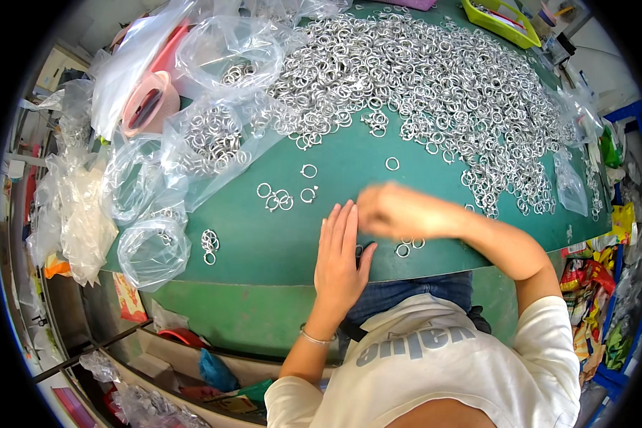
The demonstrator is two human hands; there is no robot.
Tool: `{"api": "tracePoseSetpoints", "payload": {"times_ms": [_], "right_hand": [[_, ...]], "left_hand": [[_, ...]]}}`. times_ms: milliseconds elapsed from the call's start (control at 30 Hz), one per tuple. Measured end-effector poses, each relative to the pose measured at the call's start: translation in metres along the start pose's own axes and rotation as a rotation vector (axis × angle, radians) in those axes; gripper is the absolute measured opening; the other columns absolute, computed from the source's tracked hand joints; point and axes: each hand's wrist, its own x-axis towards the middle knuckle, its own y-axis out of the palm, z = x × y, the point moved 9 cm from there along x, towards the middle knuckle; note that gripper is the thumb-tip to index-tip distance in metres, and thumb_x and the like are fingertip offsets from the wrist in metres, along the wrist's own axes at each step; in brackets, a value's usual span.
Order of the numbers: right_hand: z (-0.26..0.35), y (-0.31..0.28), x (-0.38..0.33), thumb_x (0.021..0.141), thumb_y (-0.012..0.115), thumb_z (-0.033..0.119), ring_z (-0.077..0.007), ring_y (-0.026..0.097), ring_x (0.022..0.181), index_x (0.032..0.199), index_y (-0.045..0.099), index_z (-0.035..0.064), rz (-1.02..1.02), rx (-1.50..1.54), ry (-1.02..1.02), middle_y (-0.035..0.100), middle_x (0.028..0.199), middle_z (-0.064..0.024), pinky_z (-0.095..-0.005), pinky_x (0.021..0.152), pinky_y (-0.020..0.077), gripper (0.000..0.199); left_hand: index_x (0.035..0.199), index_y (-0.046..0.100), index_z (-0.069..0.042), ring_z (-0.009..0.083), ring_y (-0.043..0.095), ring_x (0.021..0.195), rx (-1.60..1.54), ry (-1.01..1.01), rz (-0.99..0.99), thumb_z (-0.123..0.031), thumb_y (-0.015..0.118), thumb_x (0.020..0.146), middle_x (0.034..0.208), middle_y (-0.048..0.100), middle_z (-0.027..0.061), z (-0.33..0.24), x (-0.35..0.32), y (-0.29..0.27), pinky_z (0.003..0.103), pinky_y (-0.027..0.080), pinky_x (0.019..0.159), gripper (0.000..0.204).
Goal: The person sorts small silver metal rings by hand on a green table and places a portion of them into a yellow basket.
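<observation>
My left hand (340, 246) rests on the green table top near its front edge, fingers stretched out side by side and thumb apart. A small dark bit shows in the gap by the thumb, too little to name. Right beside its fingertips is my right hand (386, 211), smeared by motion, so its fingers and anything in them cannot be made out. A few silver metal rings (403, 250) lie just below the right hand. Left of my hands is a loose group of rings (284, 200), and a single ring (392, 164) lies beyond them.
A wide heap of silver rings (406, 71) covers the far side and right of the green table (264, 250). Clear plastic bags (153, 253), some holding rings, line the left. A pink basket (152, 107) and a yellow-green tray (503, 23) stand at the back.
</observation>
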Motion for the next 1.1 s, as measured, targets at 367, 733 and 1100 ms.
{"api": "tracePoseSetpoints", "payload": {"times_ms": [367, 733, 1100], "right_hand": [[-0.062, -0.094, -0.003, 0.083, 0.062, 0.009, -0.0171, 0.058, 0.064, 0.094, 0.059, -0.003, -0.717, -0.016, 0.128, 0.064, 0.077, -0.0084, -0.0293, 0.063, 0.0473, 0.017], [-0.087, -0.099, -0.005, 0.086, 0.059, 0.012, -0.0065, 0.055, 0.071, 0.096, 0.066, -0.0001, -0.519, 0.328, 0.183, 0.064, 0.079, -0.0013, -0.0215, 0.066, 0.0444, 0.017], [-0.099, -0.114, -0.008, 0.086, 0.059, 0.01, -0.0057, 0.055, 0.069, 0.089, 0.065, 0.0014, -0.532, 0.569, 0.229, 0.062, 0.077, -0.0005, -0.0206, 0.061, 0.0439, 0.011]], "left_hand": [[0.098, 0.061, 0.001, 0.0338, 0.05, 0.113, 0.019, 0.01, -0.009, 0.0, 0.063, 0.077, 0.113, 0.052, 0.0134, 0.006, -0.004, 0.007, 0.042, 0.043, 0.093, 0.02], [0.099, 0.06, -0.003, 0.0308, 0.052, 0.111, -0.001, 0.001, -0.061, 0.003, 0.063, 0.075, 0.112, 0.054, 0.0108, 0.008, -0.005, 0.005, 0.037, 0.046, 0.085, 0.025], [0.098, 0.059, 0.001, 0.0332, 0.053, 0.107, 0.026, 0.033, -0.07, 0.001, 0.064, 0.076, 0.11, 0.053, 0.0133, 0.006, -0.005, 0.004, 0.038, 0.048, 0.083, 0.023]]}}
